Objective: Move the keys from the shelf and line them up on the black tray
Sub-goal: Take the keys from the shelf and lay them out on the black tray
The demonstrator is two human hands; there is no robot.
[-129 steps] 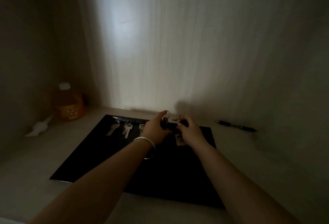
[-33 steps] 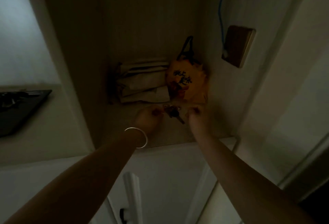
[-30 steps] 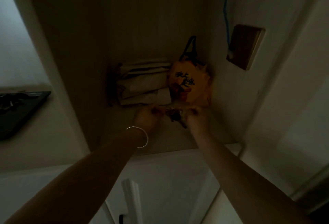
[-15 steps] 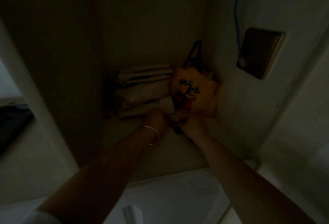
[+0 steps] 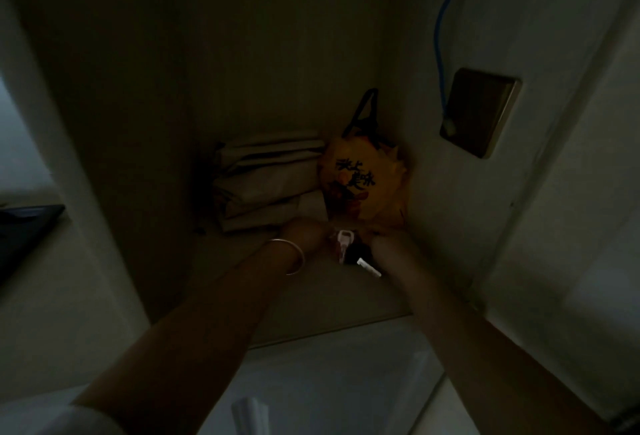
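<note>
In a dark shelf compartment (image 5: 311, 299), a bunch of keys (image 5: 351, 249) with a pale pink tag and a dark key head sits between my two hands. One pale key blade sticks out toward me. My left hand (image 5: 306, 234), a thin bangle on its wrist, grips the bunch from the left. On the right side of the bunch, my right hand (image 5: 384, 244) has its fingers closed on it. The fingertips are lost in shadow. The black tray (image 5: 31, 223) shows only as a corner at the far left, on the neighbouring shelf.
Folded paper bags (image 5: 263, 185) are stacked at the back of the compartment. An orange bag (image 5: 363, 185) with black lettering stands just behind the keys. A brown wall plate (image 5: 479, 111) with a blue cable (image 5: 441, 36) is on the right wall. A white divider (image 5: 86, 227) separates the compartments.
My view swung from the black tray to the right compartment. Both hands reached in and closed on the bunch of keys, which has turned so the pale blade points toward me.
</note>
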